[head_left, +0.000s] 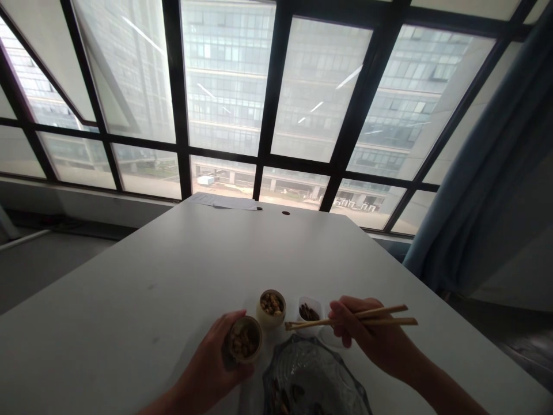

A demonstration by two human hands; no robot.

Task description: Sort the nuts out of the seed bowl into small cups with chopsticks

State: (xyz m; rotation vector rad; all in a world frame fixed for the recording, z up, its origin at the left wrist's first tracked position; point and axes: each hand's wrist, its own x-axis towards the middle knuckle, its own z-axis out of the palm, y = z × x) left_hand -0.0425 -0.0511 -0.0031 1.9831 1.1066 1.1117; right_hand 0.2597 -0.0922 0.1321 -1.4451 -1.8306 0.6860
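Observation:
My left hand (211, 357) is wrapped round a small round cup (245, 340) with light brown pieces in it, its mouth tipped toward me. In my right hand (367, 334) is a pair of wooden chopsticks (384, 317), their tips close together and pointing left. Those tips hover near a second cup (271, 310) of brown pieces; whether they pinch anything is too small to tell. Behind the chopsticks stands a small white dish (317, 304) with dark, thin pieces. Below them sits a clear scalloped glass bowl (317, 360) with some dark pieces, cut off by the lower frame edge.
Everything stands on a large white table (242, 248). Papers (228, 202) lie at its far edge beside two round holes. Beyond is a wall of dark-framed windows (322, 92). A blue curtain (470, 173) hangs at the right.

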